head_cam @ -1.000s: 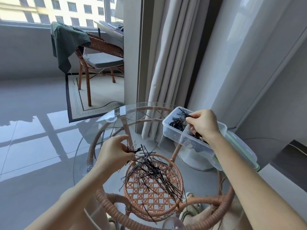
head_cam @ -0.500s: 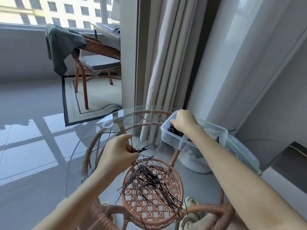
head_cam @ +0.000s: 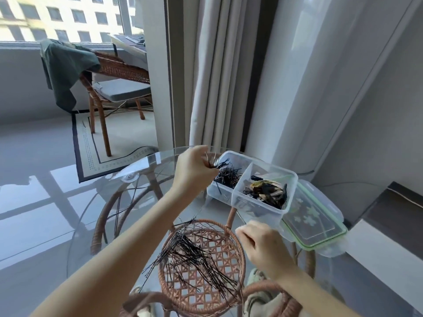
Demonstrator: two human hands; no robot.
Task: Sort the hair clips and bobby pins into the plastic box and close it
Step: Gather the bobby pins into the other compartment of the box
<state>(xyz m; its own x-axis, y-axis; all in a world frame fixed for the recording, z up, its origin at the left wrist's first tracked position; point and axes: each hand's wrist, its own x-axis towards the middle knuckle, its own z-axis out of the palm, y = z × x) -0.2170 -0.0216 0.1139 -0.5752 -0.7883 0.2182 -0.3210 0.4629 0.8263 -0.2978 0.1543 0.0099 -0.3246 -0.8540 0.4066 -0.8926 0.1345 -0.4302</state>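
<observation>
Grey curtains (head_cam: pixel 215 76) back a round glass surface (head_cam: pixel 142 220). Plastic box (head_cam: pixel 256 203) at 2 o'clock, long axis 10-to-4. Left hand (head_cam: pixel 193 172) pinches bobby pins (head_cam: pixel 220 165) fanning toward 3 o'clock over it; right hand (head_cam: pixel 263 245) curled at its near corner, grip unclear.

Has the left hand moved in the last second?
Yes. The left hand went from the loose pile to the plastic box, gripping bobby pins.

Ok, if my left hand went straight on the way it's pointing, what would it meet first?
Most likely the plastic box: the left hand, pinching a bunch of bobby pins, points at its pin compartment's rim. Depth is unclear.
</observation>
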